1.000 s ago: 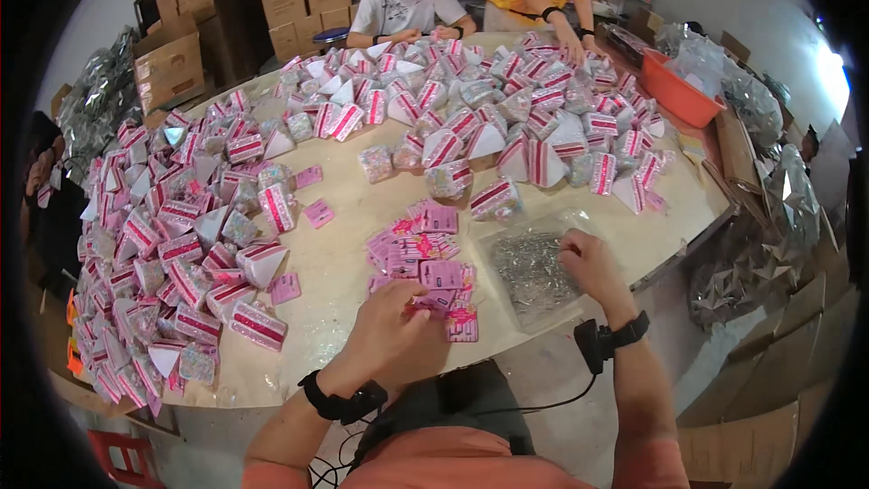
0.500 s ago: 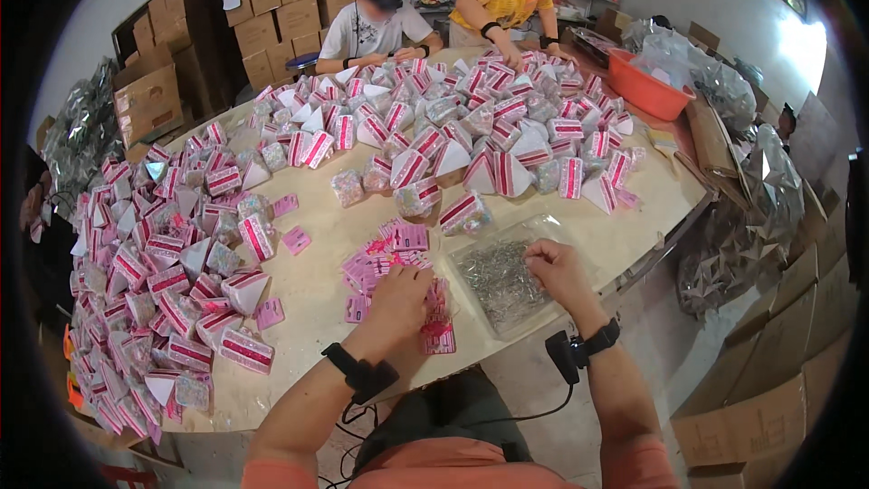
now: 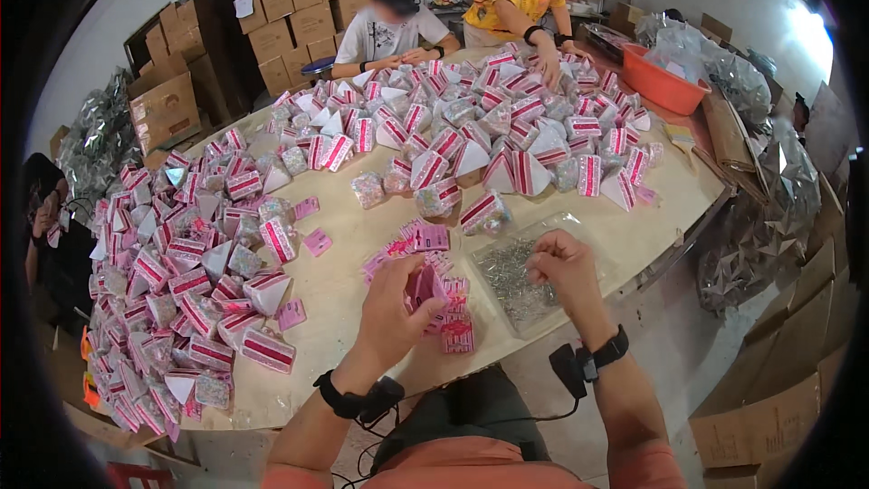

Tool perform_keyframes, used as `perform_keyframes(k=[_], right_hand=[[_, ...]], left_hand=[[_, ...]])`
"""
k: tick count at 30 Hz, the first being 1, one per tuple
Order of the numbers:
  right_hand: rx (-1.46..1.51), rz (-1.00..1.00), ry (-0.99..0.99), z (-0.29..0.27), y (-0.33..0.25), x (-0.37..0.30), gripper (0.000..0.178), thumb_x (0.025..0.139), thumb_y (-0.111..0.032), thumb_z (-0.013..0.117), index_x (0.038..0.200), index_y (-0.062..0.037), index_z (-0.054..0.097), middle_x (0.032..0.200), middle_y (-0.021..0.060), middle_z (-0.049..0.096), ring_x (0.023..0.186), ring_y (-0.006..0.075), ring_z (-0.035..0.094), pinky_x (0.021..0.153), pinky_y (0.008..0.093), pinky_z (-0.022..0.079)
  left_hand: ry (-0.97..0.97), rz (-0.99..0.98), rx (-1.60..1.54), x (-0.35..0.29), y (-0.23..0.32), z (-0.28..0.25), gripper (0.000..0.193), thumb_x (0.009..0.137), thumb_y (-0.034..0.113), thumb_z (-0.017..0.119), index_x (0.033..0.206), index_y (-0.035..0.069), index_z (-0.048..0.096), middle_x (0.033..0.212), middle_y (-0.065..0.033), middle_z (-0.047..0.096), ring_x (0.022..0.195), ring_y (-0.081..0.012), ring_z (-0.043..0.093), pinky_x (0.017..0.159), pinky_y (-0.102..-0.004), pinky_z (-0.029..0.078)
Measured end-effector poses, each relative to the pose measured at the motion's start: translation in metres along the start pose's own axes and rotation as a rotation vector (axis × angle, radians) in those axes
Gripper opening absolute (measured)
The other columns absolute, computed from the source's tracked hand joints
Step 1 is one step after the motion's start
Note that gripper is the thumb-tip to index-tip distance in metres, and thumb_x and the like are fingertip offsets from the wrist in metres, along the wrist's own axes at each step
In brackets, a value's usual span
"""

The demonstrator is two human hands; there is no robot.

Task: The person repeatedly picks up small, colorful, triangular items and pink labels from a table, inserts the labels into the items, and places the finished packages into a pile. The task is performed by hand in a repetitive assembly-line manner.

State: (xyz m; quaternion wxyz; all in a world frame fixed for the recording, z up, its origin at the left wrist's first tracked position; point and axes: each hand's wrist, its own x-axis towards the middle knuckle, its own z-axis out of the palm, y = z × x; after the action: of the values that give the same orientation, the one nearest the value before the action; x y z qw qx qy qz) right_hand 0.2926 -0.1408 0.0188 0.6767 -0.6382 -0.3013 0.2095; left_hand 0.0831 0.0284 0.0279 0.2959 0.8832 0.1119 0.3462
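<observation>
My left hand (image 3: 389, 306) grips a pink card (image 3: 424, 284) between thumb and fingers, tilted up off the table. Just beneath and beyond it lies a loose pile of pink printed cards (image 3: 431, 237). Another stack of pink cards (image 3: 459, 335) rests beside the tray. My right hand (image 3: 563, 270) hovers over the right part of a shallow clear plastic tray (image 3: 522, 329), its thumb and fingers pinched together. Whatever sits in that pinch is too small to make out. Many thin silvery metal pieces (image 3: 512, 279) fill the tray.
Heaps of small pink-and-white clear packs (image 3: 195, 281) cover the table's left and far sides. Two people (image 3: 391, 27) work across the table. An orange tub (image 3: 665, 86) stands at the far right. Cardboard boxes (image 3: 281, 4) are stacked behind; more cartons (image 3: 760, 426) lie at right.
My left hand has lifted a pink card from the pile and turned it upright. My right hand has risen slightly from the tray, still pinched. The whole view has shifted a little.
</observation>
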Motion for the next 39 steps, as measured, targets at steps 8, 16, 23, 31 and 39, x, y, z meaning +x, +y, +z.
perform_keyframes(k=[8,16,23,31,39], right_hand=[[0.295,0.143,-0.111,0.055,0.003,-0.024,0.006,0.084,-0.004,0.062,0.087,-0.0006,0.059,0.077,0.0057,0.062,0.069,0.0114,0.062,0.054,0.0215,0.047],[0.592,0.206,-0.303,0.078,0.003,-0.034,0.01,0.086,-0.008,0.062,0.092,-0.0008,0.058,0.096,0.0076,0.062,0.089,0.0141,0.058,0.081,0.0292,0.045],[0.779,0.217,-0.275,0.089,-0.013,-0.04,0.009,0.087,-0.006,0.058,0.093,0.0002,0.058,0.103,0.0109,0.061,0.095,0.0179,0.057,0.09,0.0321,0.042],[0.759,0.269,-0.258,0.105,-0.015,-0.052,0.005,0.087,-0.005,0.06,0.087,-0.0021,0.056,0.083,0.0056,0.06,0.07,0.0119,0.06,0.06,0.0213,0.05],[0.779,0.312,-0.412,0.105,-0.009,-0.055,0.013,0.088,-0.014,0.062,0.093,-0.0042,0.056,0.085,0.0041,0.062,0.076,0.0145,0.062,0.072,0.0298,0.053]], left_hand=[[0.006,0.025,-0.065,-0.016,0.023,-0.001,0.06,0.071,0.016,0.077,0.12,0.0,0.047,0.106,-0.0135,0.055,0.093,-0.025,0.056,0.082,-0.034,0.046],[-0.035,0.077,0.003,-0.021,0.029,0.003,0.061,0.071,0.013,0.076,0.123,0.0,0.046,0.11,-0.0161,0.054,0.1,-0.0289,0.053,0.086,-0.037,0.044],[-0.049,0.02,-0.102,-0.028,0.028,0.004,0.056,0.072,0.012,0.073,0.121,0.001,0.048,0.11,-0.0187,0.055,0.098,-0.0348,0.053,0.087,-0.0402,0.043],[0.116,0.148,-0.034,-0.012,0.035,-0.007,0.013,0.075,0.002,0.067,0.086,0.003,0.06,0.078,-0.0106,0.057,0.074,-0.0288,0.055,0.065,-0.0369,0.045],[0.272,0.2,0.032,-0.015,0.038,-0.006,0.011,0.073,-0.004,0.066,0.078,0.002,0.058,0.071,-0.0108,0.055,0.064,-0.0264,0.054,0.056,-0.0342,0.044]])
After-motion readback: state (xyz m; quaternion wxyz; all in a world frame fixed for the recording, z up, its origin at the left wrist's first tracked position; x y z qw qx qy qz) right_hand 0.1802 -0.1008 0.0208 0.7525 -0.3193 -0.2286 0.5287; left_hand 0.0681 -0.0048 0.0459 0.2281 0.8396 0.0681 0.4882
